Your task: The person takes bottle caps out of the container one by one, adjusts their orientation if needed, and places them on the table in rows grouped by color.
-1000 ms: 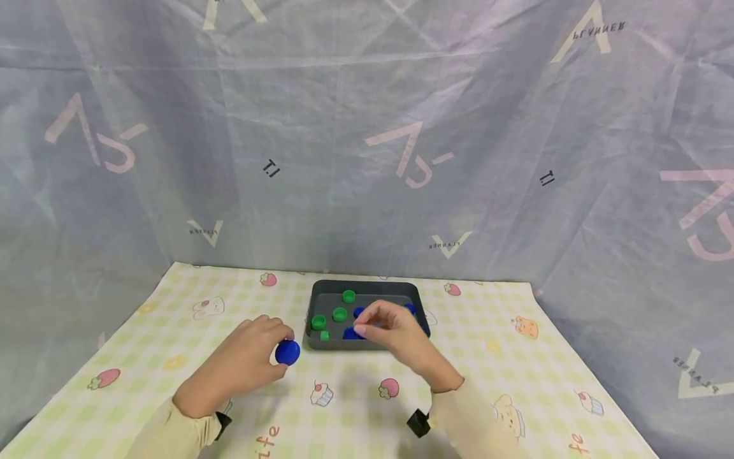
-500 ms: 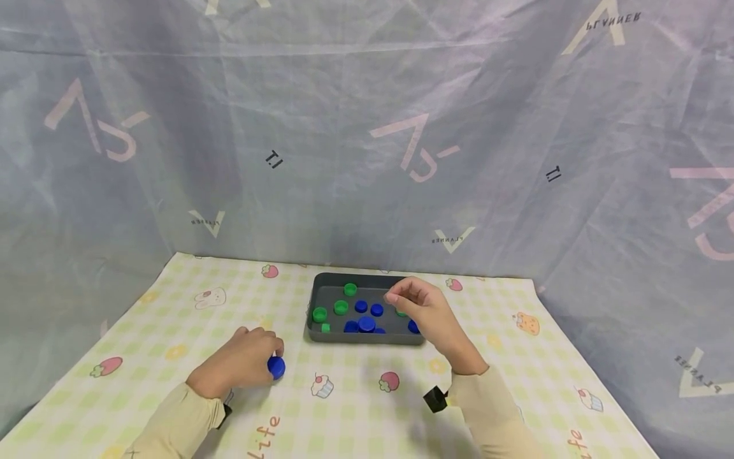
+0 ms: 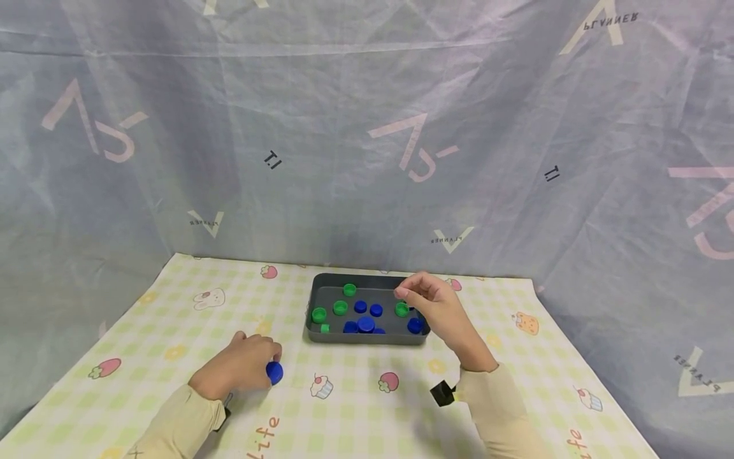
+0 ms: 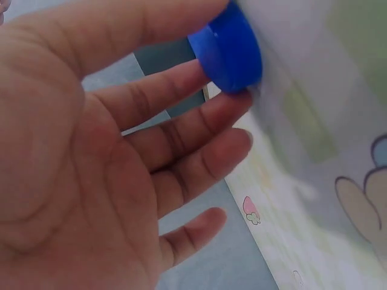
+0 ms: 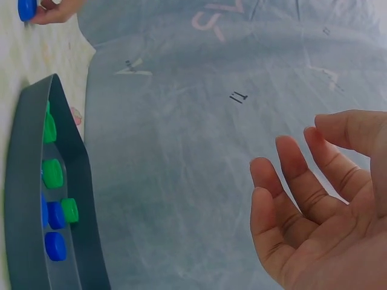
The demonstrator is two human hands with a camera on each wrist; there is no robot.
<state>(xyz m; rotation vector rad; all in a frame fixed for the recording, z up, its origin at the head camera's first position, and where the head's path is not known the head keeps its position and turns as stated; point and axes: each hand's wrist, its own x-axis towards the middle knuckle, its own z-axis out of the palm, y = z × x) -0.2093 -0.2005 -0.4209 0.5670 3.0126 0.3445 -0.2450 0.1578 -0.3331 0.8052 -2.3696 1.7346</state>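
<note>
My left hand [image 3: 237,364] pinches a round blue bottle cap [image 3: 274,373] between thumb and fingers, left of the tray and low over the tablecloth. In the left wrist view the blue cap [image 4: 230,51] stands on edge close to the cloth; whether it touches is unclear. My right hand [image 3: 438,312] hovers over the tray's right end, fingers loosely bent and nothing held. The right wrist view shows its fingers [image 5: 293,160] bare. Below it, the dark grey tray [image 3: 367,339] carries several green caps [image 3: 340,308] and several blue caps [image 3: 366,325].
A checked tablecloth [image 3: 321,421] with printed cartoons covers the table. Behind and at both sides hangs a grey cloth backdrop [image 3: 321,210]. A black wrist camera [image 3: 443,393] sits below my right wrist.
My left hand has come down and slightly left, carrying the blue cap towards the tablecloth. The right hand has moved right and up, from the tray's middle to its right end, uncovering several caps.
</note>
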